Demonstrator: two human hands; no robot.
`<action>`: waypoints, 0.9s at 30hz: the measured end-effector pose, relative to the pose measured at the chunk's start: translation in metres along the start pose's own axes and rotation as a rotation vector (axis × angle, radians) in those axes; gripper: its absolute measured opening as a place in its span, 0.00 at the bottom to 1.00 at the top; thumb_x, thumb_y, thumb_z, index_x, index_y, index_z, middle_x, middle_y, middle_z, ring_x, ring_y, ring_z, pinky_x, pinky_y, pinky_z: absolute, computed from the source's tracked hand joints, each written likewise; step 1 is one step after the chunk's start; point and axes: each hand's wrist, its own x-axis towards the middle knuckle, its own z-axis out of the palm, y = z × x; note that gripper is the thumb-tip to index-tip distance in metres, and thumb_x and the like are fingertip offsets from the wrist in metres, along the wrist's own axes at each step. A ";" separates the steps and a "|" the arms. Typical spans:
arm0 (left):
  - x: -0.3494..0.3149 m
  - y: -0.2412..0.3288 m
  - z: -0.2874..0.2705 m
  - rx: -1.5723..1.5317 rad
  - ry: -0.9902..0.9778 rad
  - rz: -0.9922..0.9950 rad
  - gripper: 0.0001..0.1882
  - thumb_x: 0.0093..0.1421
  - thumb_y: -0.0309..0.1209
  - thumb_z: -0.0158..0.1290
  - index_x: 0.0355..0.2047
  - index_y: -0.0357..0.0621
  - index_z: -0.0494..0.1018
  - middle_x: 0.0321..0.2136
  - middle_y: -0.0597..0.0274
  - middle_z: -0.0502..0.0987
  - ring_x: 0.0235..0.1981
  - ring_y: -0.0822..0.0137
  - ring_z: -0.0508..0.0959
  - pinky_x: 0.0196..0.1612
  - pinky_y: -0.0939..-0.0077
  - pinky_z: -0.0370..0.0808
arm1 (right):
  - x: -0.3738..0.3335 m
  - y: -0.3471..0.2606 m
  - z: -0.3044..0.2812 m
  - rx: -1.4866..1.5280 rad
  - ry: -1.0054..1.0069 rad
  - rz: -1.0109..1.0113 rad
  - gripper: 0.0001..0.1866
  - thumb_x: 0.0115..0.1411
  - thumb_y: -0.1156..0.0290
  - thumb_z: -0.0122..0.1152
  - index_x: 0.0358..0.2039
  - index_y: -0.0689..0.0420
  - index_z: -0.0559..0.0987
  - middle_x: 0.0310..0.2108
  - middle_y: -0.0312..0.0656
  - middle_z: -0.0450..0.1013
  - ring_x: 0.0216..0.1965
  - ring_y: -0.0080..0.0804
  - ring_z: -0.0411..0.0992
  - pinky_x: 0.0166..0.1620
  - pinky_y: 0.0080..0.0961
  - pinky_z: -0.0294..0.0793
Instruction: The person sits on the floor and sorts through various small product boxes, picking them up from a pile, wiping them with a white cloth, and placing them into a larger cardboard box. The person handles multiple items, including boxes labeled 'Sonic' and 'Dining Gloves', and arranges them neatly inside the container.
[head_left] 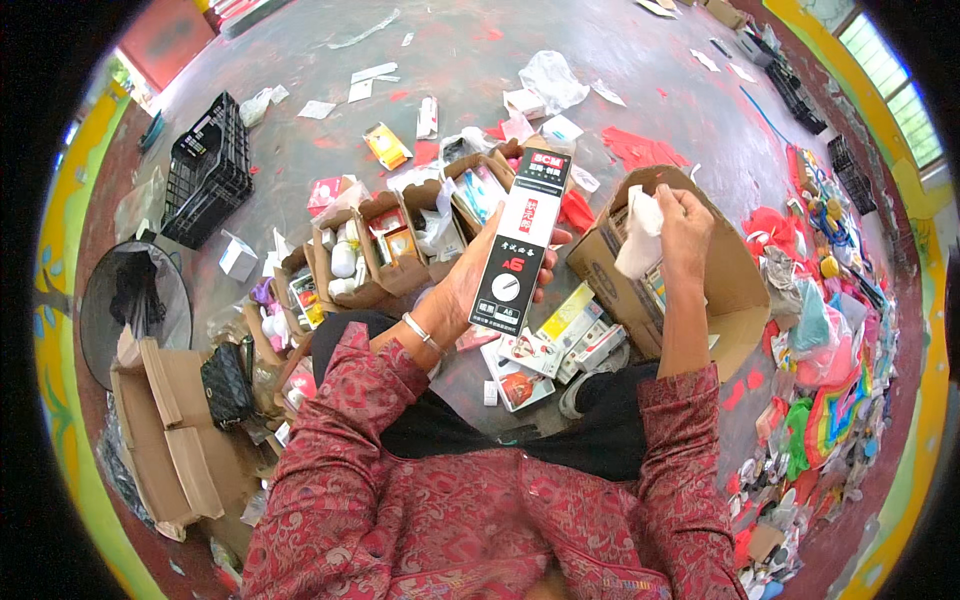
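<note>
My left hand (467,285) is closed round a long, narrow box (522,240), black with a white band and red marks, held up tilted in front of me. My right hand (686,232) pinches a crumpled whitish piece (640,235), paper or cloth; I cannot tell which. It hangs over an open cardboard box (735,310) at the right, whose inside is partly hidden. Between my knees lies a group of small packets, among them a yellow and white box (566,312) and a white box with a reddish picture (521,385).
Small open cartons (390,235) with bottles and packets curve ahead and left. A black crate (207,170), a round dark mesh bin (135,310) and a big cardboard box (175,430) stand left. A mixed heap (815,370) lines the right wall. Scraps litter the floor.
</note>
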 end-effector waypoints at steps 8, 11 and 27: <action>-0.008 0.002 0.001 -0.078 -0.063 0.153 0.39 0.58 0.57 0.37 0.54 0.30 0.56 0.30 0.53 0.70 0.29 0.63 0.73 0.31 0.67 0.75 | -0.015 -0.014 0.002 0.472 -0.191 0.132 0.12 0.56 0.68 0.55 0.20 0.61 0.74 0.17 0.32 0.69 0.18 0.16 0.65 0.23 0.16 0.63; -0.009 0.001 -0.001 -0.066 -0.055 0.161 0.36 0.59 0.54 0.37 0.53 0.30 0.57 0.29 0.55 0.70 0.29 0.62 0.73 0.30 0.68 0.75 | -0.012 -0.007 0.001 0.636 -0.278 0.228 0.12 0.57 0.66 0.55 0.22 0.61 0.74 0.20 0.35 0.70 0.20 0.21 0.68 0.25 0.19 0.67; -0.009 -0.003 0.019 0.130 0.085 0.219 0.34 0.59 0.59 0.33 0.49 0.43 0.66 0.33 0.60 0.76 0.27 0.67 0.78 0.30 0.73 0.77 | -0.050 -0.030 0.035 1.269 -0.714 0.826 0.27 0.60 0.50 0.44 0.45 0.63 0.70 0.40 0.48 0.72 0.40 0.40 0.73 0.42 0.39 0.74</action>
